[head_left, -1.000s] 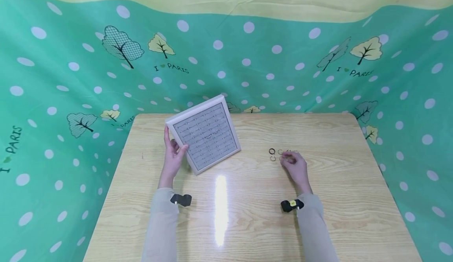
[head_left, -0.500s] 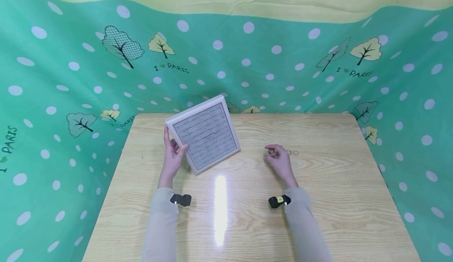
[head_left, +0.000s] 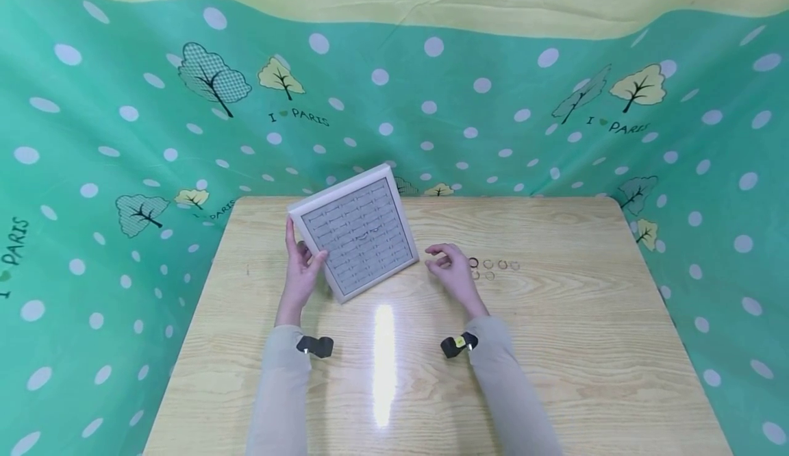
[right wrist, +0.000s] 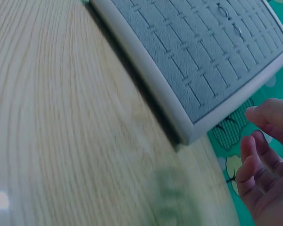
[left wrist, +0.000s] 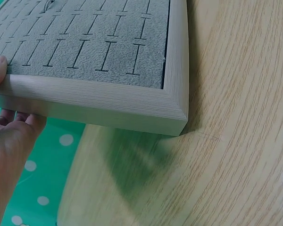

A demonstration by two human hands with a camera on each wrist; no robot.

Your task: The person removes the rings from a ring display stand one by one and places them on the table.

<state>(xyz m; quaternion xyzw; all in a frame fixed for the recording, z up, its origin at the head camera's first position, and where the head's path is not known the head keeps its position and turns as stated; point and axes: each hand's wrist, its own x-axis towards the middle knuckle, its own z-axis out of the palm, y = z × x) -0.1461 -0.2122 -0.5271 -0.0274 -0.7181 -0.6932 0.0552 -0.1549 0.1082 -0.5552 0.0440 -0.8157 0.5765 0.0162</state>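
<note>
My left hand [head_left: 301, 274] grips the left edge of a ring display tray [head_left: 360, 285], thumb over the frame and fingers beneath. The tray has a pale frame and a slotted grey insert [left wrist: 99, 28], and stands tilted. Two rings [head_left: 368, 234] sit in slots near its middle. Close by the tray's right edge is my right hand [head_left: 455, 271], thumb and fingers curled toward each other. It seems to pinch a small ring, mostly hidden; a thin dark arc shows at its fingertips in the right wrist view. Several rings lie behind it in two rows, including a black ring [head_left: 473, 263].
The wooden table [head_left: 585, 346] runs back to a green dotted curtain [head_left: 468, 114], which also hangs at both sides. A bright strip of reflected light [head_left: 384, 367] lies on the tabletop between the arms.
My right hand has moved left from above the loose rings to beside the tray, uncovering the rings on the table. My left hand and the tray have stayed in place.
</note>
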